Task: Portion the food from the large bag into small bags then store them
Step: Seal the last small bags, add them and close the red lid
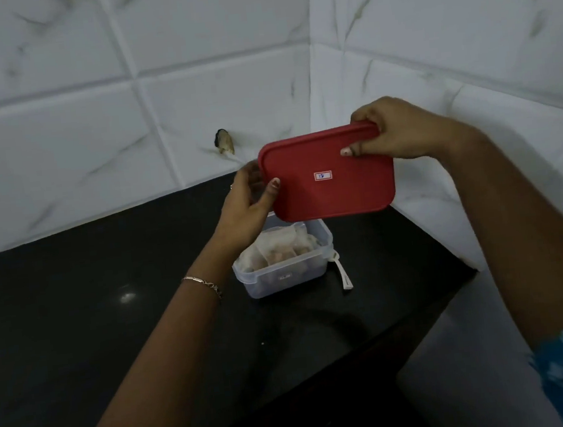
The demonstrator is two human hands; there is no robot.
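above the black counter [118,318], in the tiled corner, i hold the red lid [327,174] in the air with both hands: my left hand [250,204] pinches its left short edge, thumb on top, and my right hand [399,131] grips the far right corner. the clear container [284,275] sits on the counter just below and slightly nearer me, open, with the small bags [280,246] packed inside. the lid's long axis runs left to right, roughly matching the container's, tilted toward me; i judge it must come down and level out to seat.
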